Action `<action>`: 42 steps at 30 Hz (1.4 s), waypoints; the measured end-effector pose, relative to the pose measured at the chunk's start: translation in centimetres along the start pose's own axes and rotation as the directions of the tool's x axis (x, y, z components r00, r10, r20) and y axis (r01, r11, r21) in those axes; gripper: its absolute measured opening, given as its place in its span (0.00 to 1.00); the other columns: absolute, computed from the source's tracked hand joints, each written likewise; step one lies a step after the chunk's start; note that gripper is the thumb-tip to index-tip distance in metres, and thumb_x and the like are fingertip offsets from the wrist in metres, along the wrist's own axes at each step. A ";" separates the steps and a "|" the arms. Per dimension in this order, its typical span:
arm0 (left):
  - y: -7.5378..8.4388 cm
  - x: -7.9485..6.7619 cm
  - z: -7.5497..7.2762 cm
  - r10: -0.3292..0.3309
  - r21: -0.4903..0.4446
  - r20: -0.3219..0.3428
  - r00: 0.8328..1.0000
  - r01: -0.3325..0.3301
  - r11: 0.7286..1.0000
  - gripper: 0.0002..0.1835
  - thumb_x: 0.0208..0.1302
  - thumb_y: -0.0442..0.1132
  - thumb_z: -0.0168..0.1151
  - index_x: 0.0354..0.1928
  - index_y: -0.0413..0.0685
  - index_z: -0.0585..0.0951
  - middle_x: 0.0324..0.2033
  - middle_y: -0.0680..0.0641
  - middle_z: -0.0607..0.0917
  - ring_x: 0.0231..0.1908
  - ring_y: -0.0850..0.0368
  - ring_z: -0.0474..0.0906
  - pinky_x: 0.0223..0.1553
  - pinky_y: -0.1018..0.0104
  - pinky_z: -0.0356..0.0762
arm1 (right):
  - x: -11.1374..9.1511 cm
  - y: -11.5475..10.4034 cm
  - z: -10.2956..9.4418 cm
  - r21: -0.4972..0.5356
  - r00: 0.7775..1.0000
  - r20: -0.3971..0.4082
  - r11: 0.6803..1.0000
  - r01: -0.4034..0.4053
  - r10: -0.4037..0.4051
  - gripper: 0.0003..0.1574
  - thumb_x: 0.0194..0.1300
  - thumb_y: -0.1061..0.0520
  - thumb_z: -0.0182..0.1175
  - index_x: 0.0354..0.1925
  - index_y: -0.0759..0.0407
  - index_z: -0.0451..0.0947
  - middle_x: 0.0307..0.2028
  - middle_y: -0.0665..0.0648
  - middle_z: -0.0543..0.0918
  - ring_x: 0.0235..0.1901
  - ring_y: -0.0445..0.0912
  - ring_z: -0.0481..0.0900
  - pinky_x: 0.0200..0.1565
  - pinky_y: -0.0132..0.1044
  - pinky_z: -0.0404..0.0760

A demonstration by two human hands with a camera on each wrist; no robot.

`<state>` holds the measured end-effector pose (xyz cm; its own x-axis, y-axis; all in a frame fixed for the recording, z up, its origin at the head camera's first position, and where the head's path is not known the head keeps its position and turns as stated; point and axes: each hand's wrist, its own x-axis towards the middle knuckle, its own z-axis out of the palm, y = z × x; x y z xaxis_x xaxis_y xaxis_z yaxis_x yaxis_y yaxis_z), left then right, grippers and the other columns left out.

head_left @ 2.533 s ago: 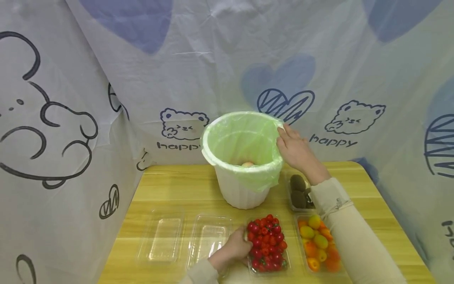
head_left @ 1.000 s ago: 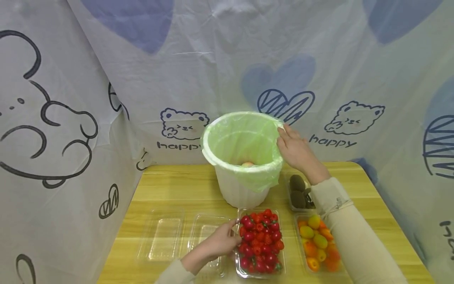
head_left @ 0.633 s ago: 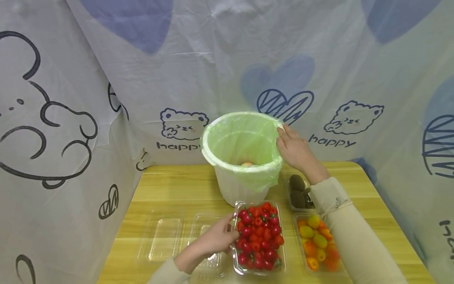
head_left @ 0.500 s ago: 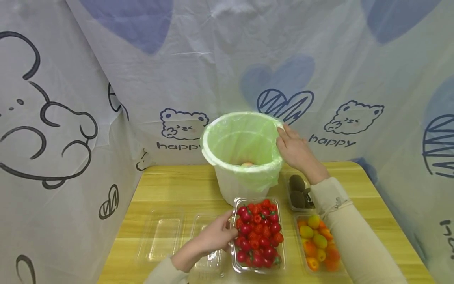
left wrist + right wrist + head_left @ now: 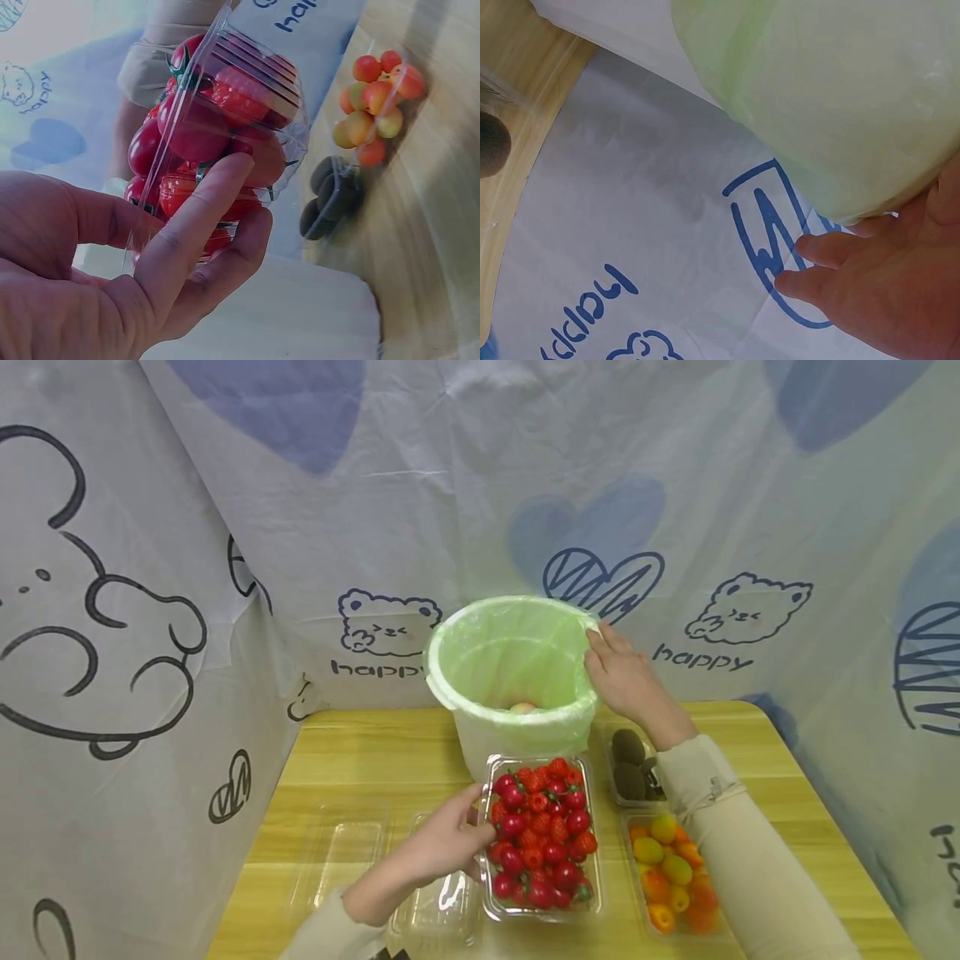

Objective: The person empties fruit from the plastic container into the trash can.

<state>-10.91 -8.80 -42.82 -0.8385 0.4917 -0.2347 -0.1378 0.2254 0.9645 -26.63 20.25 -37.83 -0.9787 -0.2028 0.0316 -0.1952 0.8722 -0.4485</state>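
Observation:
My left hand grips the left side of a clear plastic container piled with red cherry tomatoes and bumpy red raspberries. In the left wrist view the fingers reach along the container's underside, and the tub is held above the table. Just behind it stands a white bin lined with a thin green bag. One pale round fruit shows inside, mostly hidden. My right hand holds the bin's right rim over the liner; its thumb is hidden.
Right of the held tub sits a container of yellow and orange fruits. Behind that is another with dark brown kiwis. Two clear containers without fruit lie on the left of the wooden table. Printed cloth walls surround it.
My left hand has taken the tub of red fruit off the table, lifting it and shifting it slightly left and towards the bin. The right hand stays on the rim.

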 end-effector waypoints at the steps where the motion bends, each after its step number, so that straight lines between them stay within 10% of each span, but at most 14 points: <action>1: 0.2 -0.1 -0.1 0.002 0.002 -0.001 1.000 -0.002 1.000 0.42 0.69 0.27 0.55 0.82 0.35 0.52 0.44 0.34 0.81 0.30 0.52 0.83 0.25 0.59 0.90 | 0.0 0.0 0.0 0.000 1.000 -0.001 1.000 0.000 0.000 0.44 0.82 0.40 0.19 0.85 0.59 0.44 0.85 0.64 0.39 0.82 0.71 0.39 0.78 0.76 0.37; 42: 6.6 -0.7 -4.0 0.059 0.030 0.040 0.997 -0.060 0.998 0.37 0.72 0.28 0.53 0.81 0.37 0.58 0.51 0.30 0.85 0.37 0.54 0.87 0.30 0.61 0.91 | 0.0 0.0 -0.1 0.012 1.000 -0.001 1.000 0.005 -0.005 0.42 0.83 0.42 0.22 0.85 0.59 0.44 0.85 0.63 0.39 0.82 0.71 0.40 0.79 0.76 0.38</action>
<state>-13.40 -11.03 -35.77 -0.8236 0.5371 -0.1822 -0.0714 0.2206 0.9728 -26.61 20.33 -37.74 -0.9777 -0.2071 0.0347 -0.1997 0.8658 -0.4589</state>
